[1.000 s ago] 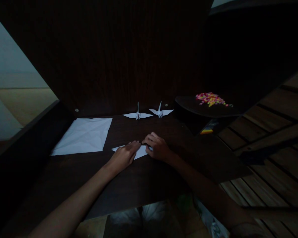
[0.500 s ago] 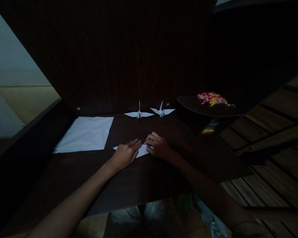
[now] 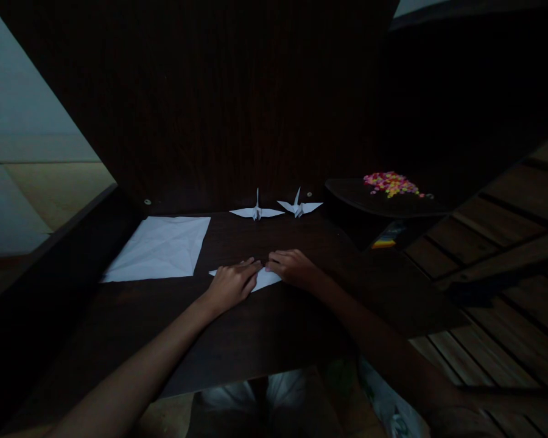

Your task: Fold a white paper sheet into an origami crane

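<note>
A folded piece of white paper (image 3: 265, 280) lies on the dark desk, its left tip poking out beyond my left hand (image 3: 232, 285). That hand rests flat on the paper with its fingers stretched forward, pressing it down. My right hand (image 3: 293, 267) is closed, fingers together at the paper's upper right edge; it covers the paper's right end, and the fingertips are partly hidden. Behind the hands stand two white paper cranes with spread wings, a left crane (image 3: 256, 213) and a right crane (image 3: 300, 208).
A creased white paper sheet (image 3: 159, 249) lies flat at the left. On a small rounded shelf (image 3: 347, 191) at the right sits a pile of small pink, red and yellow pieces (image 3: 393, 182). A dark panel (image 3: 237, 109) rises behind the desk, and a low side board (image 3: 50, 255) borders the left.
My right hand has shifted slightly and its fingers have flattened and drawn closer together on the paper's edge. My left hand stays in place on the paper.
</note>
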A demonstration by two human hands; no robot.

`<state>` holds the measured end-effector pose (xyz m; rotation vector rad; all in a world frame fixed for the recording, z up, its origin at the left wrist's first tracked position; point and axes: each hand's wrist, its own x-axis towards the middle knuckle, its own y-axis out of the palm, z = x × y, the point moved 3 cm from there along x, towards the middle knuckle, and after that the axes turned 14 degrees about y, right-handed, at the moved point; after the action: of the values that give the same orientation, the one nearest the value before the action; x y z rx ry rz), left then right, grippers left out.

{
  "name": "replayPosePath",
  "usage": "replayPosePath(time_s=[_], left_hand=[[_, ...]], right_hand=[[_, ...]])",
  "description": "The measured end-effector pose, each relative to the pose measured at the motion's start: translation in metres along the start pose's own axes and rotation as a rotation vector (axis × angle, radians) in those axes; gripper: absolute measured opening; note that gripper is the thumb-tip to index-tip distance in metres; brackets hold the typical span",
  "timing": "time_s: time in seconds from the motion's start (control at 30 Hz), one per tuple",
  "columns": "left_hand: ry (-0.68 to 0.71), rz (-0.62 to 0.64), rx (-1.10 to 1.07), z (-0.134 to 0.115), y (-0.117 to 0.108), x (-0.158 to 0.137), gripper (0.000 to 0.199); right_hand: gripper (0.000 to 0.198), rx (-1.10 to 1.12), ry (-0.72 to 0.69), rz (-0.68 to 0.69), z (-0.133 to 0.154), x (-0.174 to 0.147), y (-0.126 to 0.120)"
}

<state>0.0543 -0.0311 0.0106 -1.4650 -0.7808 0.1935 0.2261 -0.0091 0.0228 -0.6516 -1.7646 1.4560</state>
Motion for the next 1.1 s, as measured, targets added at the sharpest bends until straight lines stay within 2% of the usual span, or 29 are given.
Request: replayPosePath(time_s=[0.37, 0.47, 0.6, 0.77, 1.1], left_hand=[[-0.005, -0.007, 0.01, 0.0, -0.001, 0.002, 0.033], [-0.006, 0.0, 0.011, 0.0, 0.0, 0.001, 0.034], [0.001, 0.019, -0.004, -0.003, -0.001, 0.003, 0.038], [-0.011, 0.07, 0.018, -0.005, -0.002, 0.004, 0.038], [0.043, 0.114, -0.009, -0.002, -0.004, 0.004, 0.037]], right_hand=[[0.017, -0.11, -0.14, 0.04, 0.004, 0.004, -0.006], [0.016, -0.06, -0.092, -0.007, -0.003, 0.003, -0.002], [0.016, 0.136, 0.012, -0.177, -0.011, -0.004, 0.007], [0.018, 0.293, 0.008, -0.217, -0.011, -0.01, 0.013], [0.015, 0.073, 0.043, -0.116, -0.001, -0.01, 0.004]])
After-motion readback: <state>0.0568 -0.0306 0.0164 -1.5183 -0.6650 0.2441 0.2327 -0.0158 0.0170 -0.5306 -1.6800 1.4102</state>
